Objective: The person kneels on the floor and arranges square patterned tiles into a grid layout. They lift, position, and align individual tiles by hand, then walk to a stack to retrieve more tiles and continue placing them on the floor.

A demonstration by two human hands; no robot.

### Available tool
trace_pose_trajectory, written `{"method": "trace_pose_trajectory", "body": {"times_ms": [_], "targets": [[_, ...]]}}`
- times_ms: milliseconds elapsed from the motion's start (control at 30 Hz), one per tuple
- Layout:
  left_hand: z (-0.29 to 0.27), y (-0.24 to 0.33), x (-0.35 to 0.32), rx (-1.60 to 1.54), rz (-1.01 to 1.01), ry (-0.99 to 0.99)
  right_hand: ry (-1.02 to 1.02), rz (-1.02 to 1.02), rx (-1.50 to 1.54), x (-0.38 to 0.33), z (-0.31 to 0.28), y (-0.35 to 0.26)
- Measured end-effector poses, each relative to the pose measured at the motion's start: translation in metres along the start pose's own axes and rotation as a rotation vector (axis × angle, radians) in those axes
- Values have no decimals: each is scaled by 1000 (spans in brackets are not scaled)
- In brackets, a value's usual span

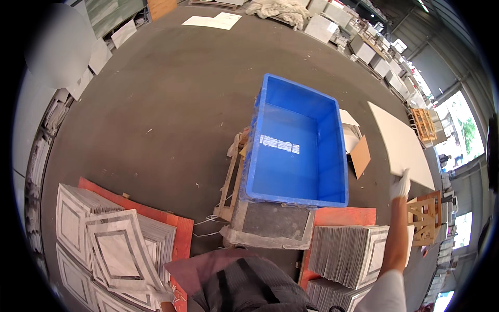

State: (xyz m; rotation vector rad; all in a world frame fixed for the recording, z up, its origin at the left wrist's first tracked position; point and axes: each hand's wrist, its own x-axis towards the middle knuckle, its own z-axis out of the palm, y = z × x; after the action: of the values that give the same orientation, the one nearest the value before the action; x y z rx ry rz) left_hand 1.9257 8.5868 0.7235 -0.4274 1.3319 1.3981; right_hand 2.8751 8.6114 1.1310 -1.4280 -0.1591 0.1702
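Observation:
My right hand (pixel 399 186), in a white glove, is stretched out to the right and grips the near edge of a large cream tile (pixel 399 141) held tilted above the floor. My left hand (pixel 161 294), also gloved, sits at the bottom left and rests on the edge of the top patterned tile (pixel 120 249) of a stack, white with grey bands; whether it grips the tile is unclear. An empty blue plastic crate (pixel 297 145) stands between the two hands, straight ahead.
Stacks of patterned tiles (pixel 347 252) lie on red boards (pixel 176 223) at both sides. A wooden pallet (pixel 231 177) and a wrapped grey slab (pixel 273 223) sit by the crate. A small wooden frame (pixel 423 218), cardboard (pixel 358 156) and far shelving surround the grey floor.

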Motion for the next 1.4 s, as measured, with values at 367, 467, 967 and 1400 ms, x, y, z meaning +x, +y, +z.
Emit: {"method": "trace_pose_trajectory", "body": {"times_ms": [367,467,967,1400], "targets": [[-9,2,-8,-63,50,-84,-217,424,-276,-6,-49,168],[-19,-13,8,-137,-76,-145,-287,509,-406,-143,2,183],[24,-8,-42,-270,16,66,-1675,620,-1136,-513,172,141],[47,15,-55,-281,15,156,-2309,347,-1200,-724,259,151]]}}
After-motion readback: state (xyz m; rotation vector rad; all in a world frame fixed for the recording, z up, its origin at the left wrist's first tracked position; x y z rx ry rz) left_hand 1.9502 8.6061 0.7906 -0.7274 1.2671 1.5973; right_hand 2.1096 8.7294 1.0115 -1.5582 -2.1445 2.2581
